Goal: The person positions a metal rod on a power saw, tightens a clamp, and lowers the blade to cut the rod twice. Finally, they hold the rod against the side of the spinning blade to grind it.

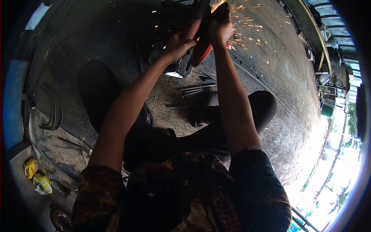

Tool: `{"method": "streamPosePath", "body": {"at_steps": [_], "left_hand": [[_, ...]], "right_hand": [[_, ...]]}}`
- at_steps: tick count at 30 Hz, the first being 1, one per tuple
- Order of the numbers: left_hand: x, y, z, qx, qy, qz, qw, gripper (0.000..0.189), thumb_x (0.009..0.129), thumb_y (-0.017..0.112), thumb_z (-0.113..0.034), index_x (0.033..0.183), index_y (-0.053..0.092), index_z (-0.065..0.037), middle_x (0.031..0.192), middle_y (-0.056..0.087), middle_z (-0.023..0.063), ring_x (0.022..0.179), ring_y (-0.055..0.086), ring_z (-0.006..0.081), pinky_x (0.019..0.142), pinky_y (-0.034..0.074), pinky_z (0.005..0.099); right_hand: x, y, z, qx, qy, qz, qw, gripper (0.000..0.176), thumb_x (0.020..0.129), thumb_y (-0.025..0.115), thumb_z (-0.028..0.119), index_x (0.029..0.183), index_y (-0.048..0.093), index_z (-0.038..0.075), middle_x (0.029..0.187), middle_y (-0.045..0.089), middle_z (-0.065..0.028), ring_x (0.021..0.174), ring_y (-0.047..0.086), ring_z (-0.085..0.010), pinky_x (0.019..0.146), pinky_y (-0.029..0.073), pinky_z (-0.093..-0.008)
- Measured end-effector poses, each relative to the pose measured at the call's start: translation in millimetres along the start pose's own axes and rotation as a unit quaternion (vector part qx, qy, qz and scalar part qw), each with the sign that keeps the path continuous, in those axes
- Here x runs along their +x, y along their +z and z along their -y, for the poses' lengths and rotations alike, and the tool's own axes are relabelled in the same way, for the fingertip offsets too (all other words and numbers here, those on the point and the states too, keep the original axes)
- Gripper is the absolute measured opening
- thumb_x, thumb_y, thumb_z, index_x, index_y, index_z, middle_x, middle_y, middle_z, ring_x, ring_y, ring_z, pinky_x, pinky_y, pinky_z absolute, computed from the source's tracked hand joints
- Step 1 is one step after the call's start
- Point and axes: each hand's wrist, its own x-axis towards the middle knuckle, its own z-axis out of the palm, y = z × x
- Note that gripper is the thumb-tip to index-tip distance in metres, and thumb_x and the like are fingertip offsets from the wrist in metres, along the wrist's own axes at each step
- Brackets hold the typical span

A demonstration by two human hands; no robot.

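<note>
A cut-off saw with a red body [201, 55] stands on the ground at the top of the head view, throwing orange sparks away from me to the right. My left hand [180, 47] is closed around a reddish-brown metal bar [193, 28] beside the saw. My right hand [221, 30] is closed on the saw's dark handle [221, 12], higher and further right. Both arms reach forward. The cutting disc and the point of contact are too dark to make out. A shiny metal base part [187, 69] shows under my left hand.
Several metal rods [196, 90] lie on the ground between my bent legs. A thin cable or rod [270, 92] runs across the floor at right. Yellow packages [31, 168], curved rods [52, 112] and a blue panel [14, 102] are at left.
</note>
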Motion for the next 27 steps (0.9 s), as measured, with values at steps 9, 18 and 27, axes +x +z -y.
{"method": "streamPosePath", "body": {"at_steps": [9,18,27], "left_hand": [[-0.8,-1.4,-1.4,-0.006,-0.004,-0.002,1.000,0.026,0.076,0.065,-0.018,0.096,0.059,-0.002,0.061,0.056,0.0015,0.045,0.051,0.0094,0.042,0.040,0.0271],[2.6,-1.2,9.4,-0.019,0.007,-0.006,1.000,0.028,0.077,0.066,-0.019,0.097,0.059,-0.001,0.063,0.057,0.0024,0.046,0.052,0.0091,0.042,0.040,0.0266],[0.2,-1.3,6.1,0.004,0.007,0.001,1.000,0.024,0.079,0.066,-0.021,0.092,0.058,-0.003,0.064,0.055,0.0003,0.056,0.053,0.0090,0.051,0.041,0.0265]], "right_hand": [[-0.6,-3.8,3.4,0.016,-0.004,0.017,1.000,0.033,0.077,0.058,0.018,0.107,0.063,0.006,0.092,0.067,-0.0249,0.088,0.065,-0.0423,0.081,0.051,-0.0497],[-3.6,-5.2,5.2,-0.001,-0.003,0.013,1.000,0.033,0.076,0.058,0.017,0.108,0.063,0.008,0.093,0.067,-0.0248,0.088,0.065,-0.0430,0.080,0.051,-0.0506],[-2.4,-3.6,3.1,0.023,-0.006,0.014,1.000,0.033,0.077,0.057,0.018,0.107,0.064,0.007,0.092,0.067,-0.0243,0.089,0.064,-0.0428,0.080,0.051,-0.0505]]}}
